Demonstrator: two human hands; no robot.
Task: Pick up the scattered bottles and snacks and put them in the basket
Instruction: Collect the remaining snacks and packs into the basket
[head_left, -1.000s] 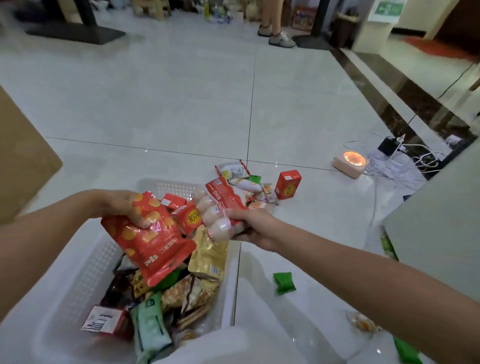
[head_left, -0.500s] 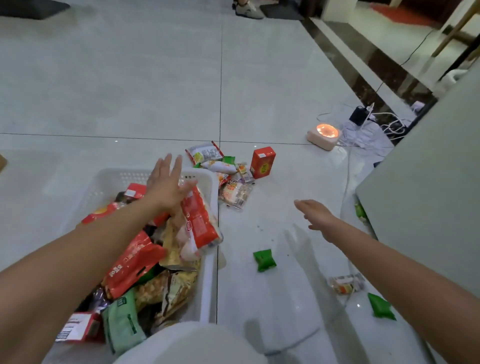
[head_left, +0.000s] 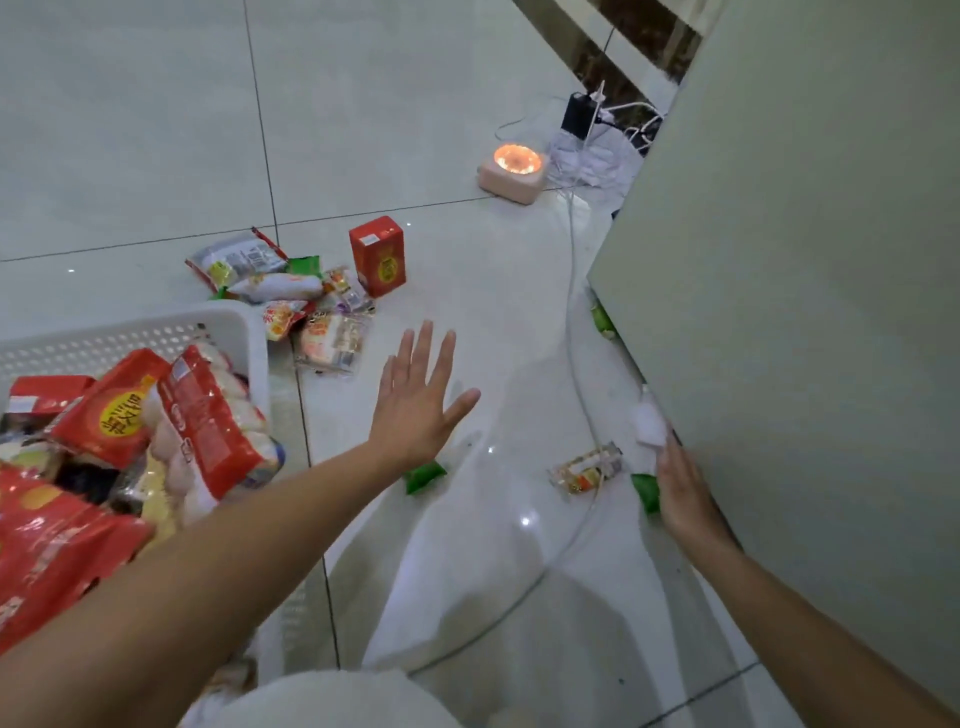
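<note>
well, the left hand (head_left: 415, 400) hung over the floor with its fingers (head_left: 426, 348) spread wide and straight, holding nothing. a small green packet (head_left: 425, 475) lay on the floor just under its wrist. the right hand (head_left: 685, 499) reached for a little white bottle (head_left: 649, 421) right at the edge of the big grey panel (head_left: 779, 260). i could not tell if its fingers were gripping yet.

the white basket (head_left: 130, 332) sat on the left, piled high with red snack bags (head_left: 208, 415). more snacks (head_left: 291, 296) and a red box (head_left: 378, 257) lay on the floor just past it. a clear wrapped snack (head_left: 587, 467) lay near the right hand, touching a white cable (head_left: 571, 312).

a bump could roll the bottle under the panel, out of reach. a pull on the cable could drag the glowing lamp (head_left: 513, 171). the top bags could slide off the full basket.
</note>
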